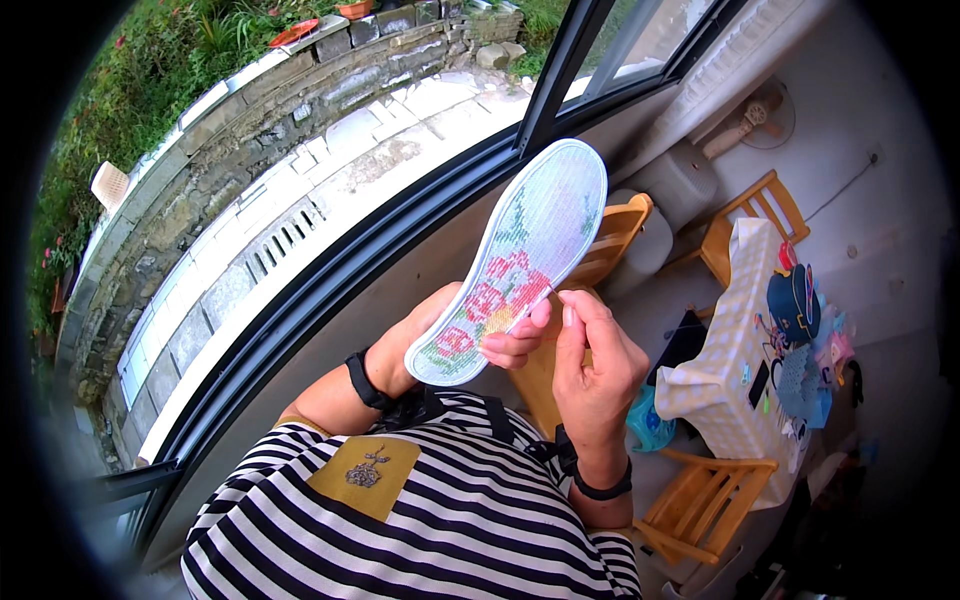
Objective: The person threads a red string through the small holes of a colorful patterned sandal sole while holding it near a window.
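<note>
An embroidered insole (515,265) is held up before my chest, toe end pointing up and to the right. It is pale, with a white bound edge; red flowers, green leaves and a yellow patch are stitched on it. My left hand (408,330) grips its lower half, with the palm behind it and the fingertips curling over the right edge. Close to that same edge, my right hand (600,365) is closed in a pinch, thumb against forefinger. Whatever lies between those fingertips is too small to make out.
A dark-framed window (350,255) beside me looks onto a stone-edged yard. On the right stands a table with a checkered cloth (715,400), holding a dark bag (793,303) and sewing bits. Wooden chairs (705,510) surround it; a fan (750,125) stands farther back.
</note>
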Demonstrator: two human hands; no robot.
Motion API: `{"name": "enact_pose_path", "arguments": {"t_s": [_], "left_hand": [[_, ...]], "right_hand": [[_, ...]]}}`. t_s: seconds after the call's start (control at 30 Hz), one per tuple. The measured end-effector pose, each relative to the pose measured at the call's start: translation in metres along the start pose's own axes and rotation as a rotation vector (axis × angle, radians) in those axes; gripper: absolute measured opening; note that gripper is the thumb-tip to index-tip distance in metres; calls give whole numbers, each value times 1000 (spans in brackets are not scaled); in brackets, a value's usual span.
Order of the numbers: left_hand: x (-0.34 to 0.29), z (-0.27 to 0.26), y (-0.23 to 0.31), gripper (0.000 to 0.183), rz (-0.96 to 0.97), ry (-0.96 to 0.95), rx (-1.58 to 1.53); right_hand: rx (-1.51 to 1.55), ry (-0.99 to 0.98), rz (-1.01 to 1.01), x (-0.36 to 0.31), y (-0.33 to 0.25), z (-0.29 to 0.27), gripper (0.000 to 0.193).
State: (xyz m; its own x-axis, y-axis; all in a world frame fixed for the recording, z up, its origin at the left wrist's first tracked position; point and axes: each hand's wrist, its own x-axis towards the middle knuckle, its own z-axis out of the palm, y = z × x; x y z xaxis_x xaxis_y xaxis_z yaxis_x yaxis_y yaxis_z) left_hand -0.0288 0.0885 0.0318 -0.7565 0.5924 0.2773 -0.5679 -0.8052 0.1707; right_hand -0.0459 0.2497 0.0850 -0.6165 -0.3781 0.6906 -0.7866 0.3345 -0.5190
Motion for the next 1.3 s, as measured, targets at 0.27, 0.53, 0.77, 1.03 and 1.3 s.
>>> {"name": "enact_pose_path", "arguments": {"t_s": [0.27,0.53,0.77,1.03,1.3], "left_hand": [[-2,1,-2,35,9,17,-4],[-4,3,-5,34,-8,47,10],[-5,10,-9,15,97,286,335],[-1,8,-18,19,95,458,876],[-4,-4,-18,28,294,606,1170]], "right_hand": [[0,-10,33,-1,-5,-3,15],[1,-29,45,-2,-7,-5,14],[204,-182,289,-8,1,-20,12],[242,-136,273,-43,36,-16,25],[-435,222,-36,-22,23,-21,14]]}}
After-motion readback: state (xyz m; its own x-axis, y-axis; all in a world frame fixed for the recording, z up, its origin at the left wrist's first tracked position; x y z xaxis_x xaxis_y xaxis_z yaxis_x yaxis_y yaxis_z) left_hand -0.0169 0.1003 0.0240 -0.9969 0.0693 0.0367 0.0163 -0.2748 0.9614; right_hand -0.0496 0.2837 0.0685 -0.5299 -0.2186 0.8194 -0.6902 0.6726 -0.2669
